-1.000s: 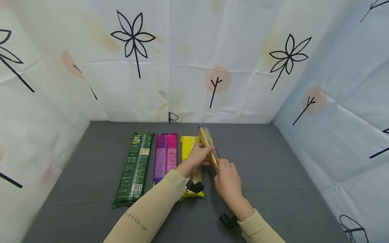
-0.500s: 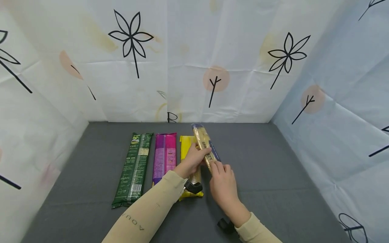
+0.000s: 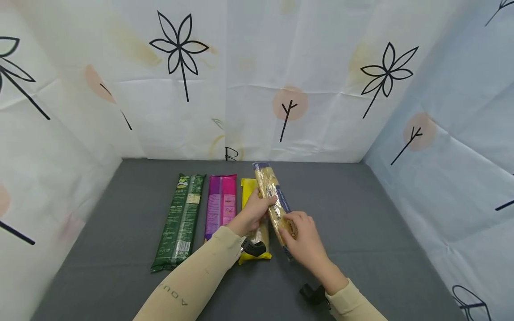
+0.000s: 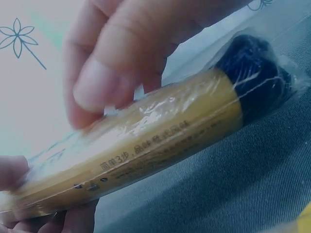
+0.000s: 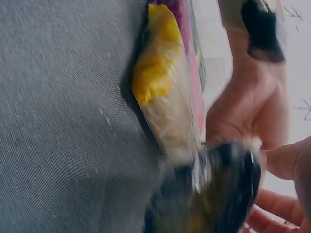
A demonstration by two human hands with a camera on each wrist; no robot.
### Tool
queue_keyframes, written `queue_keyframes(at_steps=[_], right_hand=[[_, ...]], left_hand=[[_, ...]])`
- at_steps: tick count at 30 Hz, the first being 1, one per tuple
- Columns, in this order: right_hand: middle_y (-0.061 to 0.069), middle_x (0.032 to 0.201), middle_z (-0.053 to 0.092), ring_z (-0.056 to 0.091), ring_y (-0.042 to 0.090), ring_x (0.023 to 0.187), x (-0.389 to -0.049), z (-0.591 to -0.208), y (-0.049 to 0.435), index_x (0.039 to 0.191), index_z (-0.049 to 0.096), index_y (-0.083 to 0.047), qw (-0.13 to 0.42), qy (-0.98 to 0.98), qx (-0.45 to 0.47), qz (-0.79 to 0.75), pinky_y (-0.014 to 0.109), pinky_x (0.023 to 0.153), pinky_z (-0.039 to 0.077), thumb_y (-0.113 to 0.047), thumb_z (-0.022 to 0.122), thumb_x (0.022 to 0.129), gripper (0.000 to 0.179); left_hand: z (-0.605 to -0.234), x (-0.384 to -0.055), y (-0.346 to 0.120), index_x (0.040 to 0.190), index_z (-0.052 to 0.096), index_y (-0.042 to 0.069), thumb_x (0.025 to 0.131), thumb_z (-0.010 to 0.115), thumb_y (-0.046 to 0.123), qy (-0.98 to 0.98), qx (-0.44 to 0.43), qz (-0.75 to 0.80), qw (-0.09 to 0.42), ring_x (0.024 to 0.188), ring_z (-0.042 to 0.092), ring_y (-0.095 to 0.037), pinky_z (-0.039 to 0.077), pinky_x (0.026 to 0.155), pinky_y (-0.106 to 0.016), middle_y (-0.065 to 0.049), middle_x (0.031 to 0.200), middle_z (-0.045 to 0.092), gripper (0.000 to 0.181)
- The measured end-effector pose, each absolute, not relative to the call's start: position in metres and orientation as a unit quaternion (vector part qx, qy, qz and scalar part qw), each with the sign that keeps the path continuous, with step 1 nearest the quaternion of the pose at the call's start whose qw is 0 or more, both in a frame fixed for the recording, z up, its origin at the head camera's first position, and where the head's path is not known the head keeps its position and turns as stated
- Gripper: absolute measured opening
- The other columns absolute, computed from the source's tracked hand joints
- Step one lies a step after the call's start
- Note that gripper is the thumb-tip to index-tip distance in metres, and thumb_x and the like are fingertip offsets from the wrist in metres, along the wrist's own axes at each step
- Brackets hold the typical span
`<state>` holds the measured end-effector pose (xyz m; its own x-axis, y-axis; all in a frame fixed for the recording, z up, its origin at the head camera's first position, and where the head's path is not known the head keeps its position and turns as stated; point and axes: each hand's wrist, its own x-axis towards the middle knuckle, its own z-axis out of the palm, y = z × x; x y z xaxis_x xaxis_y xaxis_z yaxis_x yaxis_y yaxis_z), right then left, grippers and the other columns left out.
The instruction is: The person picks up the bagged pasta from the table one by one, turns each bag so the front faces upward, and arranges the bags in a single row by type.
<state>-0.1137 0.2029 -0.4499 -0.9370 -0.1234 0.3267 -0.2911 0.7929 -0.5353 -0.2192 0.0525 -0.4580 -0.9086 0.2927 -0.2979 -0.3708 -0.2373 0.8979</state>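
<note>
A slim clear-wrapped spaghetti pack (image 3: 266, 180) with dark blue bands is held tilted above the table. My left hand (image 3: 252, 211) grips it near the middle, thumb on the upper face and fingers underneath. Lower down, my right hand (image 3: 308, 243) pinches it with thumb and fingertips. In the left wrist view the pack's gold side (image 4: 165, 126) shows small printed characters, and its blue end sticks out past the right hand (image 4: 126, 58). That near end (image 5: 209, 189) is blurred in the right wrist view. A yellow pack (image 3: 248, 189) lies just under my left hand, partly covered by it.
A purple and pink pack (image 3: 221, 200) and a long green pack (image 3: 178, 223) lie in a row left of the yellow one, on a grey cloth-covered table (image 3: 361, 249). White patterned fabric (image 3: 249, 67) hangs behind and on both sides.
The spaghetti pack has rolled from its narrow side to show its broad face. My right hand has shifted slightly right, its thumb now showing on the pack. The other packs stay put.
</note>
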Motion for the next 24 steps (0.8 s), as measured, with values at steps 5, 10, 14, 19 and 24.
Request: queue_keyframes(at_steps=[5,10,14,19,24], right_hand=[[0.004,0.114,0.059,0.058,0.019,0.099,-0.119,-0.45,0.214,0.128,0.056,-0.007,0.081,-0.904,0.058,0.415,0.042,0.084,0.05,-0.028,0.061,0.097,0.039],[0.009,0.119,0.061,0.06,0.025,0.106,-0.123,-0.454,0.221,0.133,0.052,-0.007,-0.003,-0.865,-0.01,0.501,0.044,0.087,0.05,-0.039,0.058,0.097,0.049],[0.014,0.121,0.061,0.06,0.025,0.106,-0.123,-0.457,0.221,0.137,0.047,-0.005,-0.087,-0.824,-0.054,0.557,0.045,0.091,0.048,-0.043,0.056,0.097,0.056],[0.017,0.12,0.062,0.063,0.025,0.1,-0.123,-0.458,0.22,0.138,0.041,0.001,-0.12,-0.792,-0.057,0.596,0.043,0.089,0.049,-0.032,0.057,0.099,0.054],[0.019,0.116,0.062,0.062,0.025,0.096,-0.121,-0.457,0.216,0.134,0.039,0.005,-0.102,-0.78,-0.06,0.615,0.039,0.085,0.05,-0.021,0.059,0.098,0.048]], left_hand=[[-0.458,-0.218,0.047,0.137,0.038,0.011,0.094,0.063,0.016,0.59,-0.031,0.775,0.226,0.085,0.066,-0.024,0.056,0.073,-0.038,-0.018,0.115,0.061,0.05],[-0.457,-0.215,0.043,0.137,0.039,0.012,0.095,0.061,0.015,0.571,-0.02,0.783,0.245,0.091,0.066,-0.028,0.055,0.078,-0.043,-0.015,0.114,0.062,0.048],[-0.458,-0.214,0.041,0.135,0.04,0.012,0.097,0.059,0.016,0.57,-0.004,0.784,0.246,0.095,0.066,-0.029,0.054,0.081,-0.044,-0.015,0.115,0.062,0.043],[-0.46,-0.212,0.041,0.136,0.038,0.012,0.1,0.054,0.016,0.603,0.023,0.764,0.228,0.093,0.067,-0.029,0.055,0.079,-0.044,-0.014,0.113,0.062,0.04],[-0.461,-0.207,0.041,0.134,0.039,0.013,0.1,0.055,0.023,0.673,0.051,0.711,0.196,0.095,0.065,-0.03,0.055,0.078,-0.045,-0.014,0.115,0.059,0.039]])
